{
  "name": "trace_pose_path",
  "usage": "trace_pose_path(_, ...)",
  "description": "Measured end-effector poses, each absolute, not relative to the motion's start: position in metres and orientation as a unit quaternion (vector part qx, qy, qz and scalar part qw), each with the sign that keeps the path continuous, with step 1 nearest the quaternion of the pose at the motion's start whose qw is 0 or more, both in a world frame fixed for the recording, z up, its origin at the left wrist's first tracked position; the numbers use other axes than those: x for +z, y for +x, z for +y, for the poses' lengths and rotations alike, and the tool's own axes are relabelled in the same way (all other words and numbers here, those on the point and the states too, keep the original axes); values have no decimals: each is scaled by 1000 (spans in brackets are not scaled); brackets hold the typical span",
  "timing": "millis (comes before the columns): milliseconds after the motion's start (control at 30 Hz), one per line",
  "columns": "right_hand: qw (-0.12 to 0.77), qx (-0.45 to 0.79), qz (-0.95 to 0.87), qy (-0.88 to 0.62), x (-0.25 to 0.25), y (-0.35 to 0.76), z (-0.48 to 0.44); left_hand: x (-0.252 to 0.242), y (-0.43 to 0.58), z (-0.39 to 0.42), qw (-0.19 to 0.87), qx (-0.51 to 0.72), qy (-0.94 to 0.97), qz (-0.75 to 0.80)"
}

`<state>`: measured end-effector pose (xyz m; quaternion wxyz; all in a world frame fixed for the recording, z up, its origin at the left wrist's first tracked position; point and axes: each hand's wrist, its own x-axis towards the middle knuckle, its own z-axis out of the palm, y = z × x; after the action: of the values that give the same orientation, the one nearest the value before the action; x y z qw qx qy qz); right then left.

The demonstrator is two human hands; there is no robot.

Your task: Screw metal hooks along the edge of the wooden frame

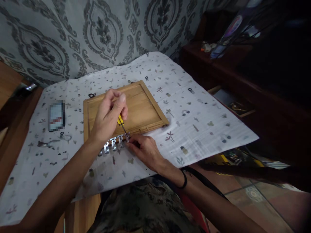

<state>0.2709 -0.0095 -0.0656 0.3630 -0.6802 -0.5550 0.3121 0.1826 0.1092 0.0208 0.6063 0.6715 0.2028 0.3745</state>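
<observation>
A yellow-handled screwdriver (120, 121) is gripped in my left hand (112, 111), which is raised over a framed wooden panel (132, 100). Its thin shaft slants down to a small metal hook (127, 138) at the panel's near edge. The fingers of my right hand (145, 149) are closed on that hook from the right, and they partly hide it. To the left, several similar shiny hooks (113, 144) hang in a row along the same edge. Whether a screw sits under the tip is too small to tell.
The panel lies on a table with a white patterned cloth (204, 129). On the left are a phone (56, 116) and some small metal pieces (48, 143). An open drawer (233, 102) stands at the right, and a patterned curtain (104, 35) hangs behind.
</observation>
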Motion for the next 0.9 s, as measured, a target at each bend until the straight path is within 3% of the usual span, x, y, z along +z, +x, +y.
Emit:
trace_pose_path(167, 364, 314, -556, -678, -65, 271, -10, 18, 186, 89, 575, 460, 639, 221)
trace_pose_path(400, 371, 307, -555, -678, -67, 270, -9, 28, 182, 118, 703, 231, 664, 110)
trace_pose_path(600, 366, 309, -556, -679, -67, 271, -9, 19, 181, 104, 591, 397, 669, 212)
trace_pose_path(733, 361, 316, -554, -680, -64, 271, -9, 17, 187, 88, 578, 465, 636, 211)
trace_pose_path(800, 359, 321, -553, -680, -63, 271, -9, 20, 189, 91, 610, 427, 645, 171)
trace_pose_path(900, 360, 324, -552, -678, -63, 271, -9, 27, 191, 106, 687, 259, 672, 99)
